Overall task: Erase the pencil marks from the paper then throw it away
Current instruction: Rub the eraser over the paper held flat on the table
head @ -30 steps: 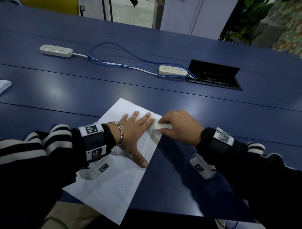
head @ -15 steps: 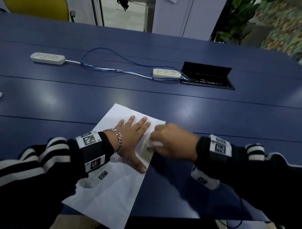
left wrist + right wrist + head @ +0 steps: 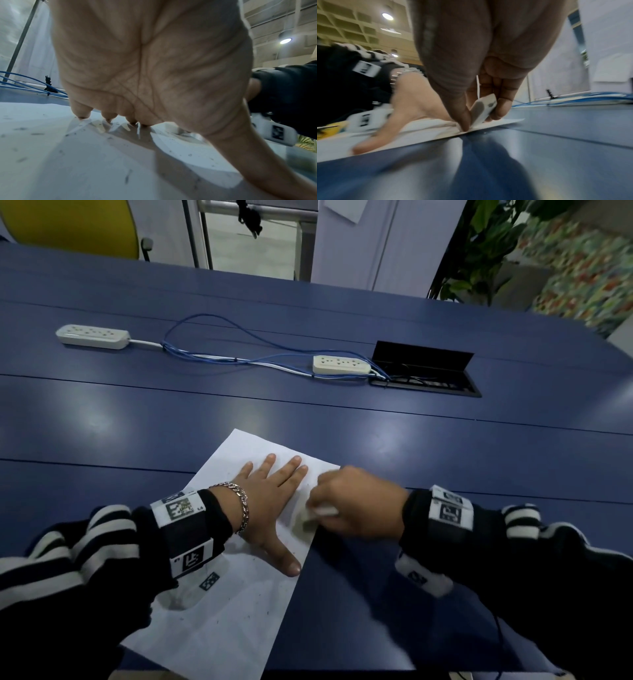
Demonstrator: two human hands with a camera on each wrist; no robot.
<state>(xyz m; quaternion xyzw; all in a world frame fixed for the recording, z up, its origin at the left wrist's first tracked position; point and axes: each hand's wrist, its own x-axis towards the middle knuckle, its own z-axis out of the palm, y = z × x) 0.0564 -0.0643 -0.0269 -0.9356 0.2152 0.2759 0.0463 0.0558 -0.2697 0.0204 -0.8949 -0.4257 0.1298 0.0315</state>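
Lying skewed on the blue table (image 3: 445, 460), the white paper (image 3: 219, 621) has its far corner pointing toward 12 o'clock and its near corner reaching the table's near edge at about 6 o'clock. The left hand (image 3: 270, 501) is spread flat on the sheet's upper half, fingers straight and splayed toward 1 o'clock, thumb stretched out toward 5 o'clock until its tip sits just inside the sheet's right edge; it grasps nothing, only presses down. From the left wrist view the fingertips (image 3: 82, 115) touch the sheet, which is flecked with dark crumbs.

At 3 o'clock of that hand, the right hand (image 3: 359, 501) pinches a white eraser (image 3: 482, 109) between thumb and fingers, its greyed end tilted down onto the paper right at the right edge, in the gap between the left index finger and thumb. The hand is motion-blurred in the head view.

Bare table lies to the right of the sheet's edge, toward 3 o'clock, and beyond the far corner. Well apart toward 12 o'clock lie two power strips (image 3: 92, 337) (image 3: 340, 363) joined by blue cables (image 3: 219, 356), beside an open cable hatch (image 3: 424, 371).
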